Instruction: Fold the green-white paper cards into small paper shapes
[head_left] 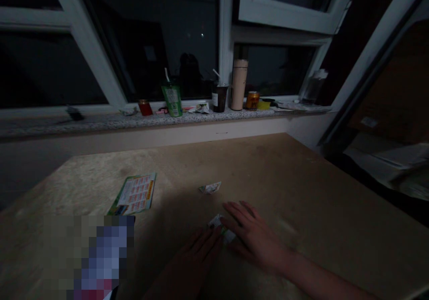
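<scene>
My right hand (250, 234) lies flat on the brown table (301, 188), its fingers stretched out and pressing on a small folded piece of printed paper (221, 227). My left hand (197, 256) rests beside it, fingers extended, with the fingertips touching the same paper from the left. A second small folded paper (210, 188) lies a little farther away on the table, apart from both hands. The light is dim.
A printed leaflet (134, 195) lies on the table to the left. On the stone window sill (100, 122) stand a green cup with a straw (172, 99), a dark cup (219, 97), a tall flask (239, 84) and small cans (252, 100). The table drops off at the right.
</scene>
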A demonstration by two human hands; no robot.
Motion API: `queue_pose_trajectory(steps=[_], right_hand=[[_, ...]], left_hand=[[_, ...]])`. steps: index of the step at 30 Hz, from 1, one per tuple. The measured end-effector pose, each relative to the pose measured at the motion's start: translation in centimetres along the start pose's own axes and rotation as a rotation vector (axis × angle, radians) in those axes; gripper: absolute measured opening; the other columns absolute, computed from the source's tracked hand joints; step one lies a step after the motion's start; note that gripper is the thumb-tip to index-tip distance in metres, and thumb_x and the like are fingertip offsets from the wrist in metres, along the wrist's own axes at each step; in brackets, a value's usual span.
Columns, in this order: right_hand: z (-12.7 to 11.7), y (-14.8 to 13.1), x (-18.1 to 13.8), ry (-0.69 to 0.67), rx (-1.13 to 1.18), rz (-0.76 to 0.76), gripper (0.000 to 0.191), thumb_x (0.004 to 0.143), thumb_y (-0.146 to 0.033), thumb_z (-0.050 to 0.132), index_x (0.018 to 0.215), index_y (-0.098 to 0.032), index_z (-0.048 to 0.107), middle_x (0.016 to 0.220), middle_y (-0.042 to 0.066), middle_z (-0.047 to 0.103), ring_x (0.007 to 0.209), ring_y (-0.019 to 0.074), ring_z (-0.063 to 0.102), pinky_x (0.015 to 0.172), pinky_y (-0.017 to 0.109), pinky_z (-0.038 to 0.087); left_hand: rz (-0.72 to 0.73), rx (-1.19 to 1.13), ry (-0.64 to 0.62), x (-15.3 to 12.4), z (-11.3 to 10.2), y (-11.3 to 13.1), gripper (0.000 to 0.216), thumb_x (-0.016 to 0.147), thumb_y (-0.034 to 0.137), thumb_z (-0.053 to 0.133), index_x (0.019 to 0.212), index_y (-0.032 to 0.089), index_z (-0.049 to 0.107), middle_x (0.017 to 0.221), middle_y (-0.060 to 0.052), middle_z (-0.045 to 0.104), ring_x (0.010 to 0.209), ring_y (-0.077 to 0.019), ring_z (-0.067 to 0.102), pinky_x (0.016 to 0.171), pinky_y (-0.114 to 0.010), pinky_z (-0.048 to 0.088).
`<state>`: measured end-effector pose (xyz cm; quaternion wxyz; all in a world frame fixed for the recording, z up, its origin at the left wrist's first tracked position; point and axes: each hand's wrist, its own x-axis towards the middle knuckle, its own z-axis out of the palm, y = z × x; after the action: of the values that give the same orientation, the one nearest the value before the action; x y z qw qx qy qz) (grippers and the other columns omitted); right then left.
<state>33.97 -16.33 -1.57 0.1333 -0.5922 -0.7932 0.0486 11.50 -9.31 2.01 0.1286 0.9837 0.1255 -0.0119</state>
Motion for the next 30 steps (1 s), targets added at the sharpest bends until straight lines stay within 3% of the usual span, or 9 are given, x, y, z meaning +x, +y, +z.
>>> queue_pose_trajectory(steps=[8, 22, 30], right_hand=[[-0.13, -0.09, 0.56, 0.018, 0.013, -0.002, 0.051, 0.092, -0.036, 0.048, 0.140, -0.023, 0.038, 0.150, 0.010, 0.031, 0.138, 0.0248, 0.024, 0.112, 0.049, 0.017], [0.11, 0.01, 0.83, -0.012, 0.024, 0.052, 0.047, 0.095, -0.041, 0.041, 0.140, -0.027, 0.039, 0.147, 0.011, 0.035, 0.137, 0.0253, 0.028, 0.111, 0.051, 0.019], [0.16, -0.01, 0.90, -0.001, -0.003, 0.060, 0.052, 0.095, -0.047, 0.039, 0.141, -0.023, 0.037, 0.148, 0.012, 0.034, 0.137, 0.0260, 0.026, 0.112, 0.052, 0.018]], left_hand=[[0.008, -0.014, 0.033, -0.35, 0.80, -0.33, 0.083, 0.088, 0.038, 0.053, 0.150, 0.021, 0.001, 0.153, -0.011, 0.024, 0.136, -0.0296, 0.027, 0.110, -0.047, 0.025], [0.015, -0.028, 0.026, -0.02, 0.52, -0.29, 0.081, 0.086, 0.035, 0.055, 0.150, 0.015, 0.009, 0.151, -0.015, 0.027, 0.137, -0.0297, 0.026, 0.110, -0.045, 0.024], [0.008, -0.033, 0.053, -0.37, 0.94, -0.36, 0.083, 0.088, 0.037, 0.054, 0.150, 0.022, 0.001, 0.153, -0.010, 0.023, 0.137, -0.0292, 0.026, 0.110, -0.046, 0.026]])
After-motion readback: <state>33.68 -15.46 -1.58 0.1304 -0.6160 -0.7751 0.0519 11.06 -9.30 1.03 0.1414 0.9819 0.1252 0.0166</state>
